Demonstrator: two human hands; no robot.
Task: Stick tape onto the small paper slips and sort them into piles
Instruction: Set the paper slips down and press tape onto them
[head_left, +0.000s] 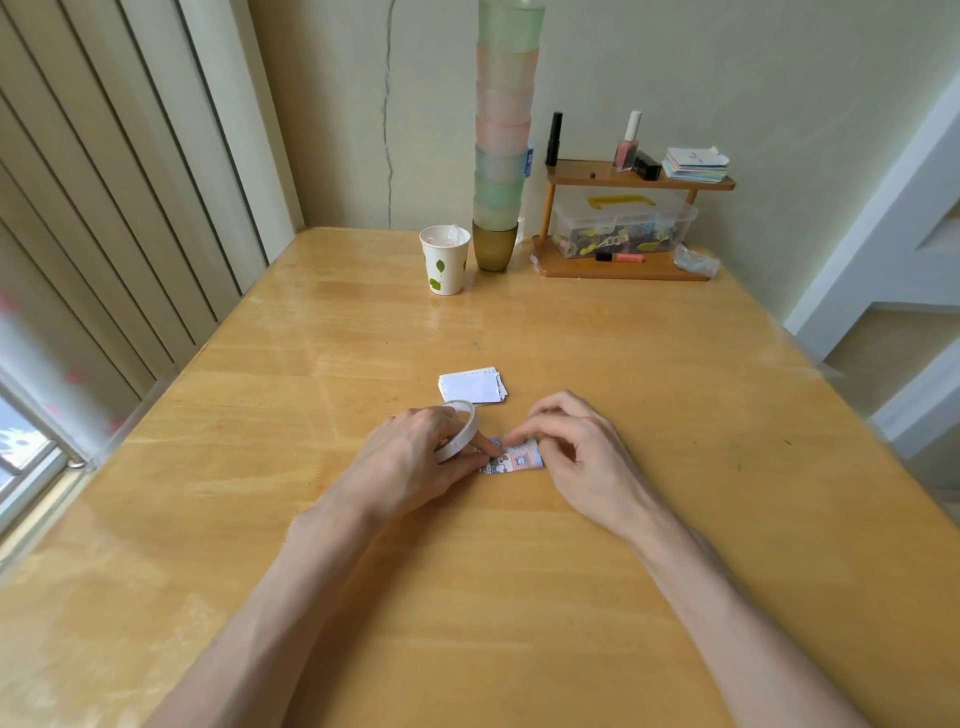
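While our left hand grips the tape roll, with the slip pile just beyond at 12 o'clock, its fingertip pins the printed slip at the 9 o'clock end. Our right hand pinches the 3 o'clock end. We advise holding the slip flat on the table, drawing tape straight across, then smoothing it.
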